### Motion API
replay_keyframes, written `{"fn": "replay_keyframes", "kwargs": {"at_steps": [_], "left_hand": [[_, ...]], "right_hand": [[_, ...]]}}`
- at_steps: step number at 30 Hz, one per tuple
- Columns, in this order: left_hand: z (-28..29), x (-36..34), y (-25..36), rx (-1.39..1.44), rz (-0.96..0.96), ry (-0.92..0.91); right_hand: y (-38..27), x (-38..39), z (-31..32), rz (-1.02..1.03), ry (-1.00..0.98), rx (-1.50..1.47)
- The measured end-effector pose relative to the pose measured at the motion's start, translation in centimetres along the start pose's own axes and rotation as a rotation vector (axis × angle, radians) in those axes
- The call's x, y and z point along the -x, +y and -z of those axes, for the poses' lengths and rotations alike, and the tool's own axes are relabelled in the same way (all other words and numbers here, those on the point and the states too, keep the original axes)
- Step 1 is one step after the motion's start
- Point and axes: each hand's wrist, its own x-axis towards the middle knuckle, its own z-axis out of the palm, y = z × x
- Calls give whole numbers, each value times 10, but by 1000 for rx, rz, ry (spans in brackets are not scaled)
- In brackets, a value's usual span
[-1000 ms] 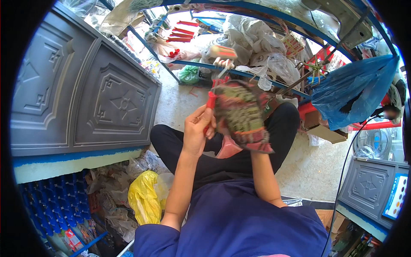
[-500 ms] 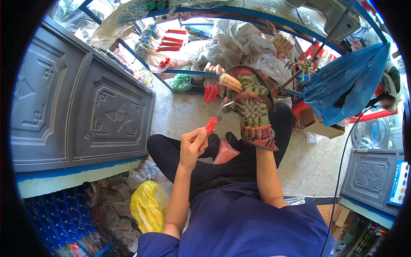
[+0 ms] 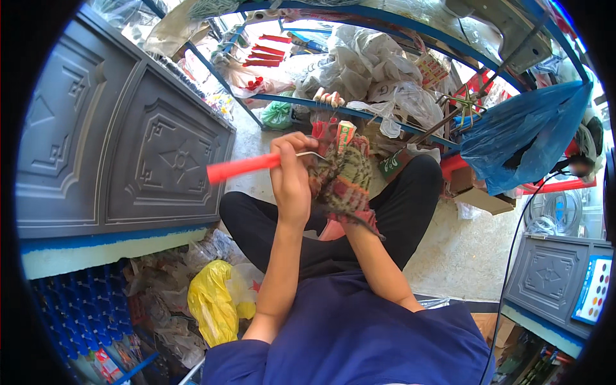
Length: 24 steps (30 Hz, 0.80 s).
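My bare left hand (image 3: 292, 186) is closed round a red-handled tool (image 3: 239, 169) with a thin bent metal shaft. The handle sticks out to the left, a little blurred; the shaft points toward my other hand. My right hand (image 3: 348, 176) wears a green and dark red knitted glove. Its fingers are curled round a small cream and orange labelled piece (image 3: 345, 133), whose top end shows above the glove; its kind is unclear. Both hands are close together above my lap. Several red pieces (image 3: 319, 128) hang from the rack just beyond the glove.
A blue metal rack (image 3: 301, 101) with plastic bags and red handles stands ahead. Grey panelled cabinets (image 3: 173, 160) line the left side. A dark green and red container (image 3: 394, 165) rests by my right knee. A blue plastic bag (image 3: 513, 138) hangs at the right; a yellow bag (image 3: 212, 301) lies lower left.
My left hand has moved up, and the tool has turned so its handle points left. My gloved right hand has moved left and down, away from the dark red-rimmed container.
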Motion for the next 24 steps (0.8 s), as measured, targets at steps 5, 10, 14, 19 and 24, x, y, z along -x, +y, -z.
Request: {"fn": "replay_keyframes", "kwargs": {"at_steps": [5, 10, 14, 19, 24], "left_hand": [[-15, -11, 21, 420, 106, 79], [-37, 3, 4, 178, 119, 105], [-38, -3, 8, 61, 331, 32], [-2, -6, 16, -77, 670, -137], [3, 5, 1, -523, 679, -314]], "right_hand": [[25, -7, 22, -66, -57, -129], [29, -21, 28, -164, -96, -265], [29, -11, 25, -340, -39, -374], [23, -11, 38, -174, -288, 1299], [74, -27, 78, -76, -77, 1085]]}}
